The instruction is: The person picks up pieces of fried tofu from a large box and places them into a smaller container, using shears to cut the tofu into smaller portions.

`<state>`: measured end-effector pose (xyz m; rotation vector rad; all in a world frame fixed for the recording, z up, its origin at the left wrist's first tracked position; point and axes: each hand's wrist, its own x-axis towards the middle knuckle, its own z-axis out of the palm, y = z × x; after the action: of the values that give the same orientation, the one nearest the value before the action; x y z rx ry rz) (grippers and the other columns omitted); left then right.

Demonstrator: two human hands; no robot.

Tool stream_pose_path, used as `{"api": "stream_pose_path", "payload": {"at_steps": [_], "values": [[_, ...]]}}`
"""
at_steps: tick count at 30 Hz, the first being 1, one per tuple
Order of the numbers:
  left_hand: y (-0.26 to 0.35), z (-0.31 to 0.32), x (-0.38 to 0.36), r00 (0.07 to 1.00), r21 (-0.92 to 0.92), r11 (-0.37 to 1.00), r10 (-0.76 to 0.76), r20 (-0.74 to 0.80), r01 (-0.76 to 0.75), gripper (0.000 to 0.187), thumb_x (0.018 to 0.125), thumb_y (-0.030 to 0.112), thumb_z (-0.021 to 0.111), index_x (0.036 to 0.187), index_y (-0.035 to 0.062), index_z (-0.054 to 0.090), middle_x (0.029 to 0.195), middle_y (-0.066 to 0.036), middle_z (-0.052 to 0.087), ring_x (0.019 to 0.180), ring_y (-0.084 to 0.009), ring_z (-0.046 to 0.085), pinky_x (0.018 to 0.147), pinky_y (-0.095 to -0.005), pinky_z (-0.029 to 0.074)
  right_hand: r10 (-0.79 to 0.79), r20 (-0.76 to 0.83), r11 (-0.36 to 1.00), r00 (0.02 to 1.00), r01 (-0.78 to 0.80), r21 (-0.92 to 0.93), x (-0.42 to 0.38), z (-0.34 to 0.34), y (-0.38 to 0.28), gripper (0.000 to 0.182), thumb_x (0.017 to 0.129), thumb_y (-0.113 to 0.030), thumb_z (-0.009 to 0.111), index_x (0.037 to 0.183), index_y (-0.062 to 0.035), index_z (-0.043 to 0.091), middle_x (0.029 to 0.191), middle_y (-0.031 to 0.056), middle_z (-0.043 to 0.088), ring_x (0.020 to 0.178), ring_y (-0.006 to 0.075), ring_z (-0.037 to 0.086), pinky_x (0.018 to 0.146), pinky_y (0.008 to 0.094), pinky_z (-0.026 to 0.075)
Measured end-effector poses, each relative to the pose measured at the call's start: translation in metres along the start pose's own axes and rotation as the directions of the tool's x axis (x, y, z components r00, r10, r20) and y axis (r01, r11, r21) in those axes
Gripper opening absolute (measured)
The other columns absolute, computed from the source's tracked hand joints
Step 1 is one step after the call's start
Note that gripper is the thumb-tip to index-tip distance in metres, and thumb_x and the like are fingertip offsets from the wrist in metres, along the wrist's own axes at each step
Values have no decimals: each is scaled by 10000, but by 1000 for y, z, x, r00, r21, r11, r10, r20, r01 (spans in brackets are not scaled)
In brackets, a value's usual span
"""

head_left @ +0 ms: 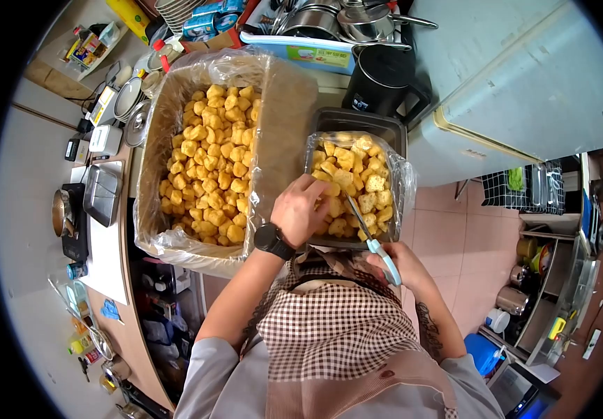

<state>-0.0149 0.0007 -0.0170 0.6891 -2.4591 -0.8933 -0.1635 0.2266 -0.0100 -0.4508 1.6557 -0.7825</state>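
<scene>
- Your brown-and-white checked cloth apron (336, 314) lies nearest the camera, probably worn to shield your clothes.
- Your right hand (406, 269) is closed around the pale-blue-handled metal scissors (384, 261), blades angled away from you over the tray, likely to keep the points clear of your body.
- Your left hand (301, 213) appears to pinch a golden spongy puff (325, 186) above the tray beside the blades, seemingly steadying it.
- Beneath sits the dark rectangular tray (359, 120), its clear plastic liner (400, 174) presumably keeping it clean.
- Just left, the brown cardboard box (284, 126) holds many rounded puffs (211, 157), handy for your left side.
</scene>
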Motion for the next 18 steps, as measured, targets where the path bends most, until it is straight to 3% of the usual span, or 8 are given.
{"api": "stream_pose_path", "payload": {"at_steps": [2, 5, 6, 9, 11, 14, 16, 18], "values": [[-12, 11, 3, 999, 111, 993, 39, -27, -36, 195, 859, 79, 701, 1053, 64, 717, 1004, -126, 673, 866, -340, 682, 763, -424, 567, 1, 10, 1000, 1000, -2, 29, -6, -8, 11, 387, 929, -371, 741, 829, -21, 610, 606, 23, 585, 482, 121, 556, 460, 271, 447], [-20, 33, 12, 994, 137, 985, 108, -10, -106, 199, 884, 92, 682, 1078, 71, 718, 1004, -127, 670, 895, -342, 676, 786, -422, 569, -14, -68, 993, 998, 22, 115, -12, -14, 14, 346, 933, -323, 735, 850, -13, 608, 604, 31, 583, 486, 123, 558, 456, 273, 443], [-18, 36, 17, 992, 143, 982, 112, 61, -120, 223, 897, 87, 660, 1113, 72, 712, 1020, -128, 676, 927, -346, 677, 811, -419, 573, -20, -101, 988, 995, 35, 147, -9, -16, 19, 376, 929, -349, 748, 835, -8, 621, 602, 27, 591, 472, 119, 568, 458, 272, 454], [-15, 42, 18, 981, 110, 988, 88, 173, -108, 263, 905, 86, 652, 1163, 69, 700, 1073, -137, 685, 971, -350, 675, 843, -418, 570, -20, -179, 991, 984, 43, 123, -12, -19, 18, 365, 930, -336, 751, 837, -9, 617, 602, 28, 587, 468, 123, 562, 460, 279, 459], [-1, 18, 12, 986, 71, 987, 140, 92, -147, 340, 907, 82, 658, 1246, 69, 671, 1120, -149, 686, 1024, -358, 661, 876, -417, 563, -34, -92, 999, 995, 37, 22, -12, -28, 20, 363, 915, -325, 766, 849, 2, 624, 595, 24, 577, 473, 126, 568, 453, 286, 466], [0, -19, -4, 989, -12, 988, 151, -2, -151, 339, 867, 64, 721, 1205, 71, 690, 1041, -136, 682, 947, -346, 651, 804, -424, 555, 90, -5, 987, 996, -90, -135, -18, -29, 17, 380, 884, -332, 789, 815, 18, 660, 569, 30, 576, 466, 140, 602, 446, 290, 473], [-10, -44, -21, 992, -12, 993, 115, -59, -116, 239, 845, 59, 749, 1082, 64, 731, 940, -111, 685, 841, -332, 642, 736, -425, 543, 96, -97, 955, 991, -119, -271, -14, -23, 19, 386, 870, -323, 796, 757, 26, 674, 547, 61, 597, 457, 155, 620, 447, 289, 476], [-39, -78, -34, 995, 56, 997, -44, -93, 50, 168, 854, 44, 722, 1021, 55, 738, 921, -133, 688, 834, -327, 665, 756, -411, 553, 92, -135, 954, 987, -126, -273, -17, -23, 14, 388, 873, -312, 790, 744, 35, 671, 539, 77, 604, 455, 158, 622, 447, 289, 474]]}}
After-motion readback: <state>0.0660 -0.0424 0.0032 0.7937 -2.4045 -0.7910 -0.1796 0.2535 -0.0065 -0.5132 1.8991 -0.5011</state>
